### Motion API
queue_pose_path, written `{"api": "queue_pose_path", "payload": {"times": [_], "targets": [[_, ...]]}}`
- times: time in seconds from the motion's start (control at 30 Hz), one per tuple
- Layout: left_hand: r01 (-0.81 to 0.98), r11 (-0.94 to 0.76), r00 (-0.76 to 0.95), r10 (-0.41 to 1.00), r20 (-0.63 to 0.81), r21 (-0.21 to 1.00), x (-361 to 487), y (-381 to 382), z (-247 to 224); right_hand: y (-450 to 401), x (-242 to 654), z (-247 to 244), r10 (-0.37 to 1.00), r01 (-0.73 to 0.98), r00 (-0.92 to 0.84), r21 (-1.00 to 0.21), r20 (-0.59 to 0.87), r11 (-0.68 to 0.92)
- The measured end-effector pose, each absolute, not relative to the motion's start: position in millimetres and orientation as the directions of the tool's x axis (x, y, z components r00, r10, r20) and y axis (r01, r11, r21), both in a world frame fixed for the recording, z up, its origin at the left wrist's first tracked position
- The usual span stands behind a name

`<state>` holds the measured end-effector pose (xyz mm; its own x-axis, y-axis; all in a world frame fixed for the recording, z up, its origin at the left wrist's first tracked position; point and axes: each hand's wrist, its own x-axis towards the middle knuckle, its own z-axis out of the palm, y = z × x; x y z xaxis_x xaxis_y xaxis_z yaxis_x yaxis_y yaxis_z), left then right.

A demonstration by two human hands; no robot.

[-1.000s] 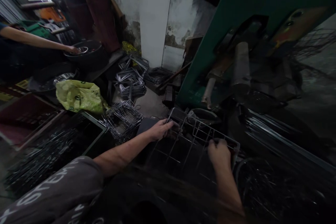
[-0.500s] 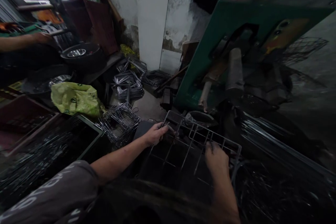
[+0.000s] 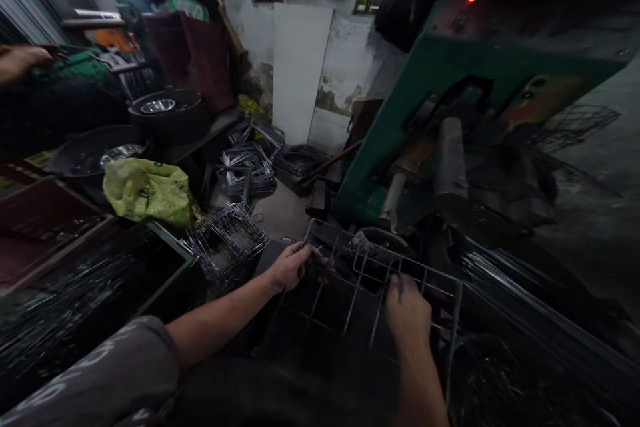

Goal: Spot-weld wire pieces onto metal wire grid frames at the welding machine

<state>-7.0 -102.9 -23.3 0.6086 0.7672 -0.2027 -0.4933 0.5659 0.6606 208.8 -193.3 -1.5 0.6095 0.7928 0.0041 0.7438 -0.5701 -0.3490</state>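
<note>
A rectangular wire rack [image 3: 352,299] of thin metal rods, bent up at its far edge, is in front of my body. My left hand [image 3: 290,267] is closed on its left side near the far corner, thumb on top. My right hand [image 3: 407,307] is closed round the rods toward the right, beside a smaller wire loop along the far edge. The rack's near part fades into the dark. Just beyond it stands the green machine [image 3: 370,193], with a thick cylindrical metal arm [image 3: 451,157] jutting out above my right hand.
Left of me are a pile of wire frames [image 3: 227,240], a yellow-green bag [image 3: 147,193] and a crate [image 3: 173,243] holding metal rods. More bent wire frames [image 3: 247,170] lie farther back. Long rods [image 3: 505,267] lie at right. Another person's hand [image 3: 25,63] shows at far left.
My view has tilted up a little, so the surroundings sit lower. Both hands keep hold of the wire rack, which has shifted slightly. The other person's hand has moved left.
</note>
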Motion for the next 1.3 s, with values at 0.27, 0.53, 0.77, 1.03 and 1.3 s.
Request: {"api": "queue_pose_path", "payload": {"times": [0.27,0.53,0.77,1.03,1.3], "targets": [[-0.57,0.541,0.582,0.797,-0.162,0.618,-1,-88,-26,-162,208,21,0.814,0.781,0.575,-0.244,-0.079,-0.575],[-0.603,0.547,0.564,0.807,-0.175,0.581,10,-78,-28,-146,221,18,0.829,0.806,0.553,-0.203,-0.078,-0.557],[-0.573,0.569,0.558,0.798,-0.227,0.59,15,-78,-24,-147,226,19,0.818,0.799,0.564,-0.175,-0.109,-0.575],[-0.587,0.556,0.537,0.812,-0.231,0.588,17,-76,-23,-142,232,13,0.844,0.82,0.531,-0.201,-0.082,-0.536],[-0.593,0.578,0.567,0.794,-0.219,0.561,18,-75,-30,-140,226,22,0.801,0.788,0.58,-0.148,-0.148,-0.598]]}}
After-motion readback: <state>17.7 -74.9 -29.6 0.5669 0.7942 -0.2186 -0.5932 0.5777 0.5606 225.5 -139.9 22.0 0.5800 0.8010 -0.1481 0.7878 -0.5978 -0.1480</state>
